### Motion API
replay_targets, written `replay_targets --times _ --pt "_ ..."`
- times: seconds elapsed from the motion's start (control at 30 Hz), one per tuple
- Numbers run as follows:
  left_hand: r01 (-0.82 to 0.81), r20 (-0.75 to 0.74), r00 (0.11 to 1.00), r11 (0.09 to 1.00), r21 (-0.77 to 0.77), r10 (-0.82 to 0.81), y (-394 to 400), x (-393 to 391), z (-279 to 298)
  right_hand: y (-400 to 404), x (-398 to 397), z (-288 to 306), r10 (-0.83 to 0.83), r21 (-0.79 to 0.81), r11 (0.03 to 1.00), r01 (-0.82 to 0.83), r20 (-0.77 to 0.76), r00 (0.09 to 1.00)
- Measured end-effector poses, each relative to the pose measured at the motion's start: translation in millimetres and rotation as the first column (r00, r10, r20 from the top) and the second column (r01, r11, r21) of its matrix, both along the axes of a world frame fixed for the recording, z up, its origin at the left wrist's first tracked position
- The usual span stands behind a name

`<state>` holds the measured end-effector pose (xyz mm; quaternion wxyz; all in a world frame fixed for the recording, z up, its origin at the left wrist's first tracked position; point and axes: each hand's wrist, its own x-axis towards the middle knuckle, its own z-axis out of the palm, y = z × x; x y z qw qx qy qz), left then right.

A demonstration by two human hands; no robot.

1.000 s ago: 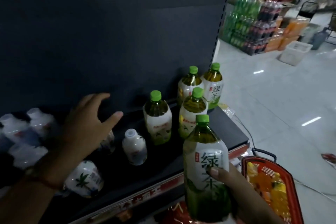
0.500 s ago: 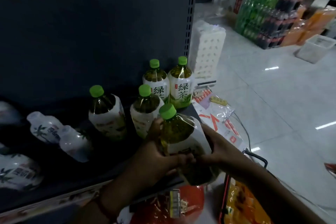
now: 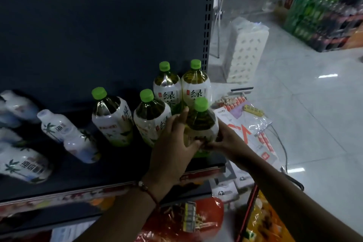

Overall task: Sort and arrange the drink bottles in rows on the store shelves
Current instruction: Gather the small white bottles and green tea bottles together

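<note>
Both my hands are on one green-tea bottle [image 3: 202, 124] at the front right corner of the shelf [image 3: 110, 169]. My left hand [image 3: 172, 149] wraps its left side, fingers stretched up along the body, thumb curled across the label. My right hand [image 3: 225, 139] cups the lower right side, fingers bent round it; fingertips hidden behind the bottle.

The bottle looks upright, base at or just on the shelf, w/ its green cap [image 3: 200, 103] in front of the back pair [image 3: 182, 88]. Beside it on the left stand two more tea bottles [image 3: 133, 118].

To do this well, I think: set the base flat, slide it back till it lines up w/ its left neighbour, turn the label forward, then let go. It sits near the shelf edge, so tipping off is the risk. Coconut drink bottles [image 3: 66, 133] lie farther left, unsorted.
</note>
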<state>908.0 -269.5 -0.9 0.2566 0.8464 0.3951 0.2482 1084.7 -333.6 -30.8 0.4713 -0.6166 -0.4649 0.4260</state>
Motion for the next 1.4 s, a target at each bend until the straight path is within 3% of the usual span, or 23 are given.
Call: replay_targets --times 0.17,0.23,0.33,0.47,0.7,0.8,0.93,1.07,1.17,1.27,1.4 --pt "0.017 -0.013 1.0 0.999 0.041 -0.016 -6.7 -27.4 -4.0 -11.7 -13.4 -9.8 -0.089 0.046 0.995 0.086 0.073 0.993" --pt "0.001 0.024 1.0 0.991 -0.137 0.002 -14.9 -54.4 -12.5 -28.7 -17.8 -19.6 -0.15 0.014 0.989 0.15 0.074 0.986" --pt "-0.025 0.02 0.999 0.894 -0.448 0.038 -23.9 -105.1 -34.6 -65.8 -34.0 -33.2 -0.251 -0.039 0.968 0.249 -0.058 0.966" --pt "-0.047 -0.168 0.983 0.795 -0.605 -0.07 -31.9 -173.7 -81.1 -103.9 -91.1 -67.2 -0.235 -0.165 0.961 0.222 -0.066 0.97" --pt "0.129 -0.446 0.808 0.854 -0.504 -0.386 -3.4 -254.4 -160.1 -85.1 -228.7 -144.4 -0.112 -0.346 0.92 0.184 0.219 0.969" --pt "0.243 -0.466 0.752 0.854 -0.46 -0.465 26.8 -278.4 -195.2 -65.7 -268.7 -175.5 -0.214 -0.364 0.889 0.278 0.207 0.955" --pt "0.226 -0.477 0.732 0.834 -0.503 -0.486 47.5 -306.2 -230.8 -52.9 -305.8 -208.9 -0.388 -0.364 0.832 0.419 0.158 0.908" --pt "0.234 -0.461 0.778 0.878 -0.418 -0.427 53.3 -313.7 -270.5 -43.2 -313.1 -243.9 -0.466 -0.338 0.83 0.443 0.014 0.885" --pt "0.17 -0.342 0.895 0.928 -0.33 -0.286 51.2 -299.2 -314.9 -36.6 -305.9 -288.5 -0.481 -0.3 0.839 0.453 -0.02 0.877" --pt "0.004 -0.171 0.983 0.934 -0.358 -0.07 50.8 -270.4 -355.8 -23.0 -295.1 -345.3 -0.47 -0.222 0.86 0.46 0.01 0.883" --pt "-0.01 -0.091 0.996 0.941 -0.338 -0.022 61.2 -252.1 -406.2 5.1 -278.4 -412.0 -0.448 -0.076 0.886 0.456 0.108 0.888"
